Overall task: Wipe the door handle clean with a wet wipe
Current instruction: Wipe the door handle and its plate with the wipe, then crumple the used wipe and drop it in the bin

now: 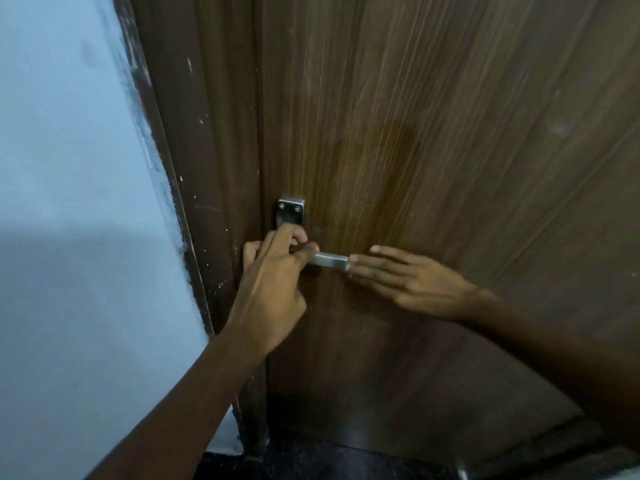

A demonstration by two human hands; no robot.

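On the brown wooden door (433,140), beside its dark frame (207,168) and a pale blue wall (69,168), sits a metal lever handle (329,261) below its screwed plate (291,211). No wipe can be made out. Left hand (273,278) curls its fingers around the handle's inner end, hiding it. Right hand (415,278) lies flat, fingers extended and loose, fingertips touching the handle's free end

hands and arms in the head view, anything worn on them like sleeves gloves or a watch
Nothing worn shows. The left hand and right hand are both bare, with no gloves, and no rings or watch can be made out. Both forearms are uncovered as far as the frame shows, with no sleeve edge, wristband or marking in view. The picture is dim and a little blurred, so very small items could be missed.
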